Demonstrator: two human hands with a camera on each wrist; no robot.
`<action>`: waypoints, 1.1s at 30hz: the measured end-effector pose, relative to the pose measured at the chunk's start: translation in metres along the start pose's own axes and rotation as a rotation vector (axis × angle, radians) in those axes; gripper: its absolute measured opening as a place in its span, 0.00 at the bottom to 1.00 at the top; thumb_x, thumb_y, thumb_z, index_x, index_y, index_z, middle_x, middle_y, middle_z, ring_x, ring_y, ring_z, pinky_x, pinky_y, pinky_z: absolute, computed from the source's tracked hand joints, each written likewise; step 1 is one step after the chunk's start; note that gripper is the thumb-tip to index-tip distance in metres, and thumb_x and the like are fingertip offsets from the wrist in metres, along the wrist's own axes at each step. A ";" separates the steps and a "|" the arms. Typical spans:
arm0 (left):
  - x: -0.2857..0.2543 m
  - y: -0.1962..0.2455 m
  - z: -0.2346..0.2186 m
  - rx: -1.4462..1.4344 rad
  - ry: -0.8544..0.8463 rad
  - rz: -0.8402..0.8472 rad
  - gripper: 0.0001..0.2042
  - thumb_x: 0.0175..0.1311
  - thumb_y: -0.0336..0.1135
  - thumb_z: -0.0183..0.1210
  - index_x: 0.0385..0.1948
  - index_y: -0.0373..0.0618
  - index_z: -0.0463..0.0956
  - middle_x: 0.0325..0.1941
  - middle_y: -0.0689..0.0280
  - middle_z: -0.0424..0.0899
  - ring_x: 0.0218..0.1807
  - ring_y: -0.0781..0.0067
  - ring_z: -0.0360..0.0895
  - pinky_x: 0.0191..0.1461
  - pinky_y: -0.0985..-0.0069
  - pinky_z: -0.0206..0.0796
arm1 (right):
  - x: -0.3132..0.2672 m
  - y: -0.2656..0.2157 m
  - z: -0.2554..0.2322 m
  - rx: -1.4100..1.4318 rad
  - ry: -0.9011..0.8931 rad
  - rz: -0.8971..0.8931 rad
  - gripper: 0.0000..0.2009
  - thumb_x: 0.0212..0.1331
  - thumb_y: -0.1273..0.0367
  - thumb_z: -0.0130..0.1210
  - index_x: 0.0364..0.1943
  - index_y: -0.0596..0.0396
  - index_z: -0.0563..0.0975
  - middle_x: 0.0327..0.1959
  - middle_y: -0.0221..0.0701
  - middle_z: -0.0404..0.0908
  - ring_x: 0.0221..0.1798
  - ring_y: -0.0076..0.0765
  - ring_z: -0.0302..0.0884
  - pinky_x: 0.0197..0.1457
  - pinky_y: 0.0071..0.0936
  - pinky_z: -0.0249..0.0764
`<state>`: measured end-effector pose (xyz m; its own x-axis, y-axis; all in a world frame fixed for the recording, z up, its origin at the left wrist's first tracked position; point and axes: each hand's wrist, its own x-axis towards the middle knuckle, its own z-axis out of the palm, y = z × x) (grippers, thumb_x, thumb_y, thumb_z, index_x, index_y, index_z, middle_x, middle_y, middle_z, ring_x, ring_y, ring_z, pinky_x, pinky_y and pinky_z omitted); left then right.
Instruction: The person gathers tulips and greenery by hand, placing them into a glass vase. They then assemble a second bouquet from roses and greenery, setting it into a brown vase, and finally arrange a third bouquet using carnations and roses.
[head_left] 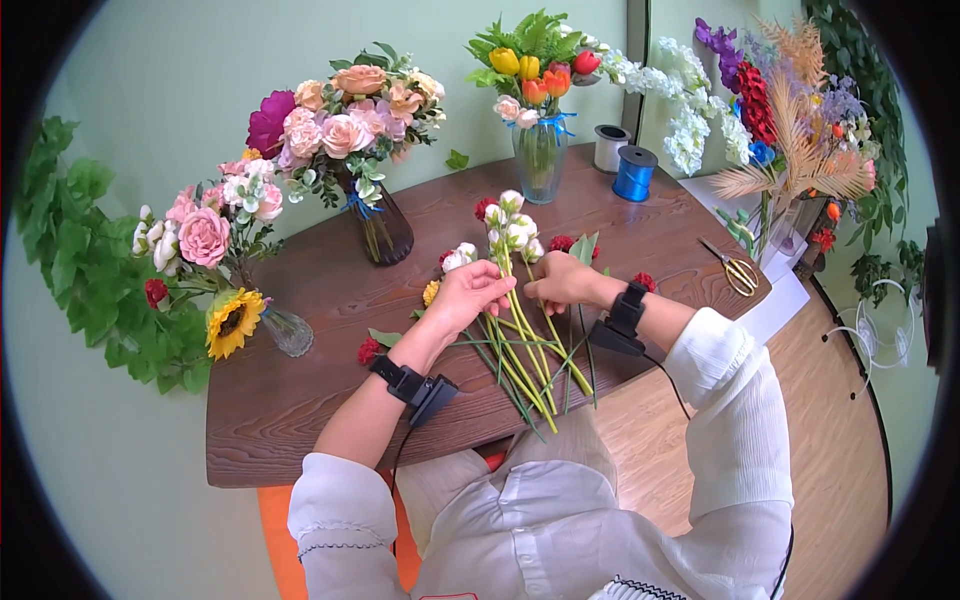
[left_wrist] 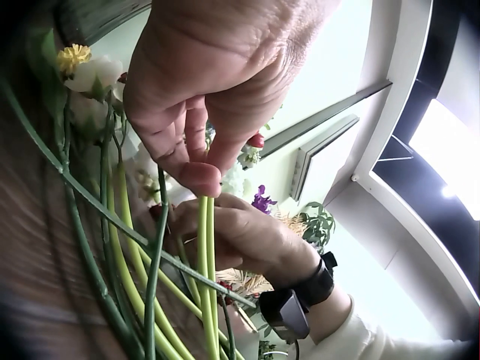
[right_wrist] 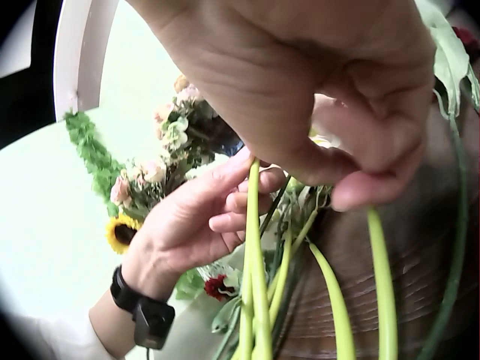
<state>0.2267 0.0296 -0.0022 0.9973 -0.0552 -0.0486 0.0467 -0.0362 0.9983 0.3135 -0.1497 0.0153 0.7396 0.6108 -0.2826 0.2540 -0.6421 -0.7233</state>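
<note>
Over the middle of the table, my left hand (head_left: 470, 296) pinches two light green stems (left_wrist: 208, 262) between thumb and fingertips. White blooms (head_left: 518, 232) top these stems, just above my hands. Close beside it, my right hand (head_left: 562, 280) pinches another light green stem (right_wrist: 382, 277) just below its bloom. More cut stems (head_left: 520, 372), light and dark green, lie crossed on the wood below both hands, their ends reaching the front edge. Around them are red flowers (head_left: 369, 351), a yellow flower (head_left: 431, 293) and white buds (head_left: 460, 257).
The dark wooden table (head_left: 300, 420) holds a dark vase (head_left: 388, 232), a clear vase (head_left: 540, 165) with tulips and a small glass vase (head_left: 288, 330). Spools of blue ribbon (head_left: 634, 175) and white ribbon (head_left: 610, 150) stand at the back. Gold-handled scissors (head_left: 740, 277) lie at the right.
</note>
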 end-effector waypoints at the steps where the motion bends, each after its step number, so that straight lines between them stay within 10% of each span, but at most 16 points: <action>1: -0.002 0.001 0.000 -0.038 0.026 0.081 0.07 0.63 0.34 0.61 0.36 0.42 0.74 0.28 0.70 0.79 0.28 0.85 0.75 0.29 0.88 0.66 | -0.001 0.001 -0.002 -0.008 0.002 -0.008 0.13 0.55 0.66 0.58 0.25 0.65 0.73 0.22 0.36 0.80 0.21 0.28 0.80 0.22 0.24 0.77; 11: -0.002 0.027 0.013 0.120 0.331 0.490 0.08 0.60 0.31 0.63 0.36 0.38 0.75 0.29 0.69 0.80 0.27 0.85 0.75 0.27 0.86 0.68 | -0.021 -0.026 -0.020 0.569 0.276 -0.615 0.05 0.62 0.74 0.52 0.37 0.63 0.72 0.24 0.29 0.77 0.24 0.22 0.77 0.26 0.21 0.79; 19: -0.014 0.037 0.028 0.340 0.525 0.639 0.06 0.57 0.27 0.63 0.31 0.35 0.76 0.30 0.66 0.80 0.32 0.80 0.77 0.32 0.80 0.76 | -0.030 -0.031 -0.006 0.629 0.220 -0.650 0.08 0.63 0.71 0.55 0.40 0.63 0.76 0.27 0.29 0.79 0.28 0.19 0.77 0.29 0.18 0.78; 33: -0.013 0.039 0.021 0.127 0.306 0.609 0.06 0.60 0.26 0.62 0.35 0.37 0.74 0.36 0.66 0.81 0.35 0.80 0.80 0.35 0.82 0.76 | -0.036 -0.032 -0.015 0.696 0.133 -0.671 0.07 0.62 0.71 0.55 0.40 0.61 0.77 0.30 0.29 0.81 0.31 0.20 0.79 0.32 0.19 0.79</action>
<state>0.2140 0.0076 0.0363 0.8159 0.1801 0.5494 -0.5150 -0.2055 0.8322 0.2877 -0.1584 0.0582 0.6510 0.6648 0.3665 0.2546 0.2636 -0.9304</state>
